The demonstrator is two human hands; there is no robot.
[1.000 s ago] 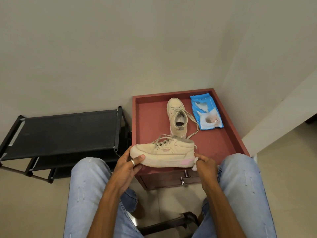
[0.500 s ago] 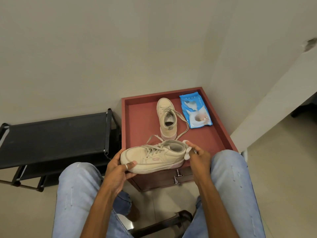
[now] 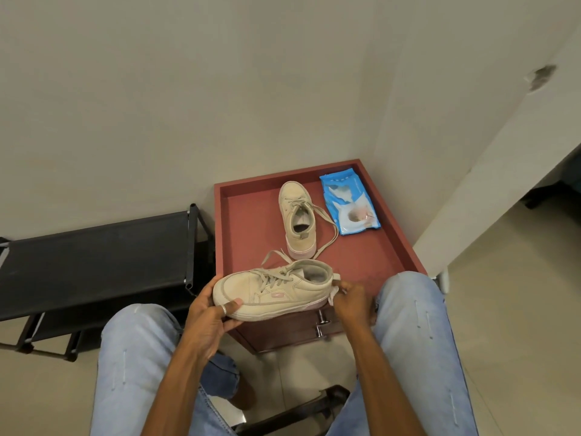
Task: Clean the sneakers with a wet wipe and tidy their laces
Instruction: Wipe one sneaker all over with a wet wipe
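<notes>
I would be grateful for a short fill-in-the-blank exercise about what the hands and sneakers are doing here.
The left hand grips the held beige lace-up sneaker at its ____ end.
The right hand holds a white wet wipe against that sneaker's ____.
The second beige sneaker stands on the red-brown cabinet top beside a ____ plastic wipe packet.
Missing words: toe; heel; blue.

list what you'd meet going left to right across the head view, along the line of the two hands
black shoe rack → left hand → held sneaker → wet wipe → right hand
</notes>
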